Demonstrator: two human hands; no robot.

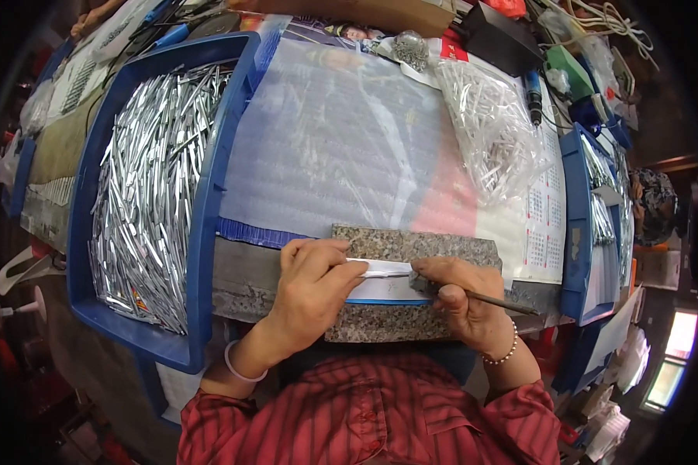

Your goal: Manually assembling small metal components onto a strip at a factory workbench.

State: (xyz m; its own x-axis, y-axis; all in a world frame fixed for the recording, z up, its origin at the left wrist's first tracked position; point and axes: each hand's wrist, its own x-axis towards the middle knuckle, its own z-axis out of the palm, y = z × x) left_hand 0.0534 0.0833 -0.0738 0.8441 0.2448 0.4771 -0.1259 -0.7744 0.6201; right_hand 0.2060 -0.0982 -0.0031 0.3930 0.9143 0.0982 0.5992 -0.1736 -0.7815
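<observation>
A speckled granite slab (pixel 411 241) lies at the table's near edge, with a white blue-edged sheet (pixel 386 290) on top. My left hand (pixel 306 293) is closed at the sheet's left side, its thumb and fingers pinching a thin silvery metal strip (pixel 388 273). From the right, my right hand (pixel 473 302) grips a tool with a grey block-like end (pixel 422 284) and a slim dark rod handle (pixel 504 303), which looks like a small hammer. Its grey end is beside the strip's right end; fingers hide whether they touch.
At the left stands a blue bin (pixel 203 256) heaped with silvery metal strips (pixel 151 178). A clear plastic bag (pixel 496 132) of thin pale pieces lies at the far right. Another blue bin (pixel 575 232) stands at the right edge. Translucent sheeting (pixel 333 139) covers the table's middle.
</observation>
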